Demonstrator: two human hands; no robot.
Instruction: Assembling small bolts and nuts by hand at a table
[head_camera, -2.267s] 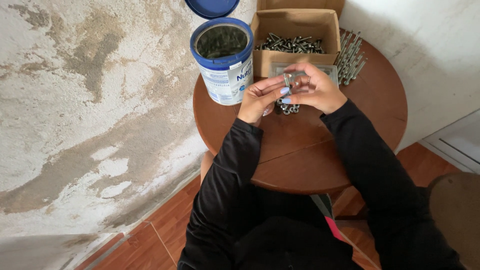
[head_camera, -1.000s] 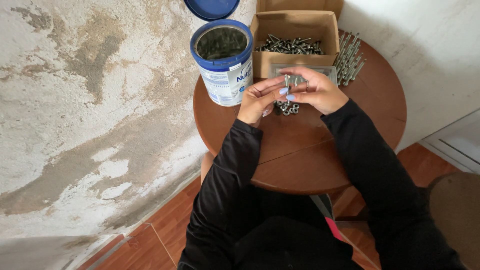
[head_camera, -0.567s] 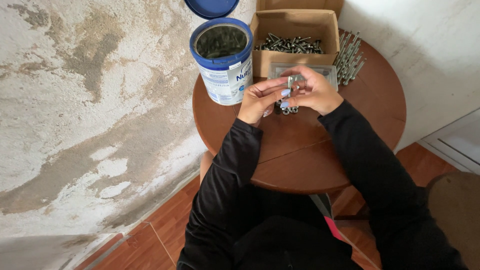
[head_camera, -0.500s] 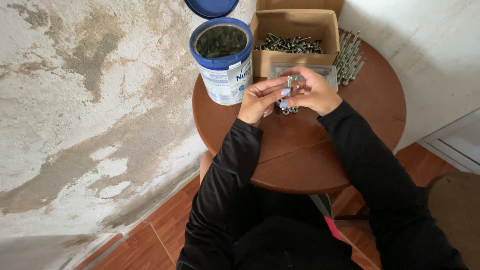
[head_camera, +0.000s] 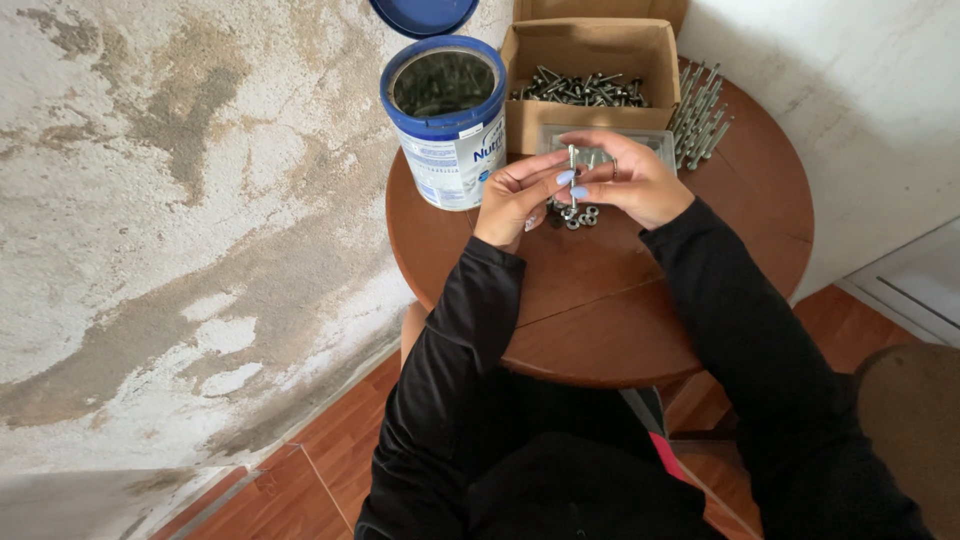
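Steel bolt (head_camera: 572, 165) pinched upright between left hand (head_camera: 515, 195) and right hand (head_camera: 630, 180).

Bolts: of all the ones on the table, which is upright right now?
The single bolt pinched between the left hand and right hand. The long bolts by the cardboard box lie flat.

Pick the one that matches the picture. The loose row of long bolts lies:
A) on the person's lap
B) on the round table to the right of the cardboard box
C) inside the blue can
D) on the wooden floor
B: the long bolts lie in a row on the bare round table, just right of the cardboard box, outside the blue can.
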